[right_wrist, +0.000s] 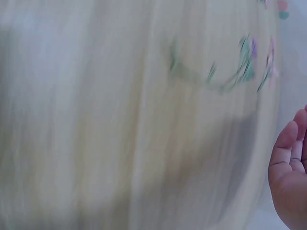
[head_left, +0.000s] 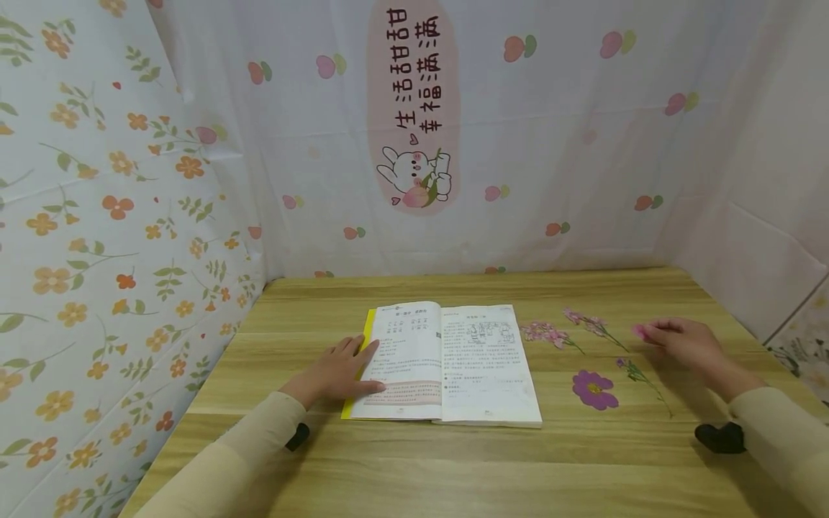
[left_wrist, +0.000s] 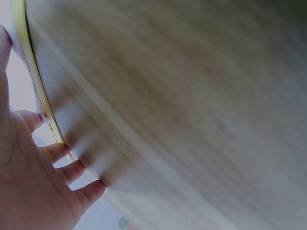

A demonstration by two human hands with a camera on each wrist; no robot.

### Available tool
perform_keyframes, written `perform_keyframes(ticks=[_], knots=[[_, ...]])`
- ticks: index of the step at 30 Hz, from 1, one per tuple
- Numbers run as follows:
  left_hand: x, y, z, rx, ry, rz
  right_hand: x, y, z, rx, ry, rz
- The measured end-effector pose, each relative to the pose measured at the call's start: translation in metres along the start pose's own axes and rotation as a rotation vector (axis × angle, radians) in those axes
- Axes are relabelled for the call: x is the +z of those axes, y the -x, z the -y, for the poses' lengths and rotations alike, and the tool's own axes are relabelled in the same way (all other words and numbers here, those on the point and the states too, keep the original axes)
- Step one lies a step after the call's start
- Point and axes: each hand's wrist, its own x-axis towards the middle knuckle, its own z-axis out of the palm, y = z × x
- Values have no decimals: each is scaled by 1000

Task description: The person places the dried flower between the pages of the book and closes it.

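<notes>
An open book [head_left: 479,374] with printed pages and a yellow cover edge lies on the table. My left hand [head_left: 340,370] rests on its left edge, thumb over the page; in the left wrist view, the fingertips of the left hand [left_wrist: 53,167] touch the wood beside the yellow edge [left_wrist: 41,91]. To the right of the book, my right hand [head_left: 689,349] pinches a small pink pressed flower or petal [head_left: 639,332] between thumb and fingers. The right wrist view shows part of the right hand [right_wrist: 290,172], but the pink piece is hidden there.
Between book and right hand lie a purple pressed flower [head_left: 594,391], two pink flower sprigs [head_left: 547,334] [head_left: 592,324] and a thin green stem with purple blossom [head_left: 637,372]. A black object [head_left: 720,437] sits by the right sleeve. Patterned cloth [head_left: 550,158] hangs behind the wooden table [head_left: 414,467].
</notes>
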Motion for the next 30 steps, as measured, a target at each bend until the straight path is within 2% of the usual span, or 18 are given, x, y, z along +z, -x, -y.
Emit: perform_keyframes(ticks=[3, 6, 19, 23, 30], knots=[[0, 0, -1, 4, 0, 0, 9, 0, 10, 5, -109, 27], [0, 0, -1, 5, 3, 0, 18, -1, 21, -3, -166, 56], [0, 0, -2, -6, 22, 4, 74, -6, 69, -37, -301, 174], [1, 0, -1, -9, 5, -1, 94, -8, 85, -32, -360, 199], [2, -2, 0, -16, -8, 5, 129, -13, 112, -4, -380, 238]])
